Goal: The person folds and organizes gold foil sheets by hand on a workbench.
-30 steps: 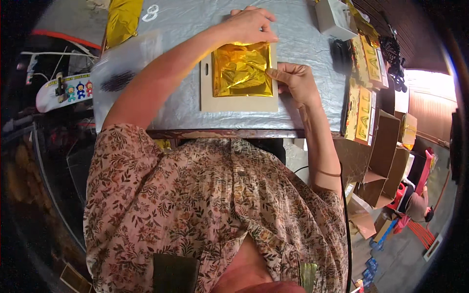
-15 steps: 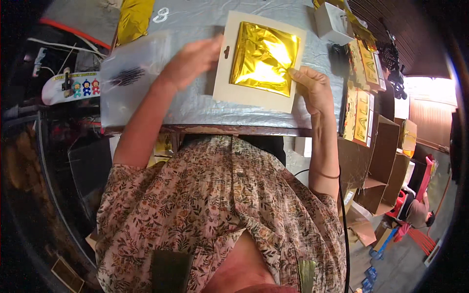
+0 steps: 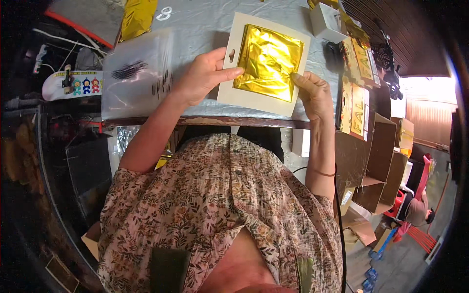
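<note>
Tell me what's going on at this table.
The person's left hand and right hand hold a pale card between them, over a silver-covered table. Folded gold foil lies on the card, with both thumbs at its side edges. Clear plastic lies to the left; a white box sits beyond the right hand.

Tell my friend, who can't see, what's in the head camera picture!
A person's left hand and right hand hold a pale card with folded gold foil on it, over a silver-covered table. Clear plastic lies on the left, a white box on the right.
</note>
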A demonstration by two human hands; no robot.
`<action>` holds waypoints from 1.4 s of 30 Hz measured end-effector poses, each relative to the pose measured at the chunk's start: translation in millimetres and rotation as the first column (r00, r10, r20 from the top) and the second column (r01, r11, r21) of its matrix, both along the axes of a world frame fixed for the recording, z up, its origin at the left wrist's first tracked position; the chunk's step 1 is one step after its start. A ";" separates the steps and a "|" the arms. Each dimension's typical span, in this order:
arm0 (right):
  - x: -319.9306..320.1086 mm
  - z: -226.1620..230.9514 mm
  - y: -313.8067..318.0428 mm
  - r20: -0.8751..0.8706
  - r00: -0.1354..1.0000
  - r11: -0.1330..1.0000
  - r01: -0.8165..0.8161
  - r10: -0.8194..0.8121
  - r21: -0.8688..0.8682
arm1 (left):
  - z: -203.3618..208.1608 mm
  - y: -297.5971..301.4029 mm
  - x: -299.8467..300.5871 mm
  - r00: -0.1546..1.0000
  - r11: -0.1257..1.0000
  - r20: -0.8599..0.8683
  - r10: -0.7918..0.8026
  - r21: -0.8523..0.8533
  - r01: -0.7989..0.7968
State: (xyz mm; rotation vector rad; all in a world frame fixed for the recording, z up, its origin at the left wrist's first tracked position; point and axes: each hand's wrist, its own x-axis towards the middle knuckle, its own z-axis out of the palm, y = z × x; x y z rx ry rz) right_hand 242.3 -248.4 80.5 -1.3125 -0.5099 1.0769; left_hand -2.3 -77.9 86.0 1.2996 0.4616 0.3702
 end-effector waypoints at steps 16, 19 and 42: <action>32.8 -15.4 -68.5 -0.132 0.976 0.982 0.182 -0.173 0.059 | 31.6 8.1 49.9 0.924 0.955 -0.331 -0.189 0.156 0.252; 29.2 -5.9 -83.0 -0.150 0.972 0.982 0.189 -0.183 0.023 | 50.5 42.2 105.3 0.973 0.705 -0.162 0.166 0.709 -0.002; 39.1 -15.7 -110.2 -0.123 0.964 0.971 0.239 -0.234 0.021 | 39.3 87.4 373.0 0.990 -0.015 -0.063 -0.123 0.998 0.062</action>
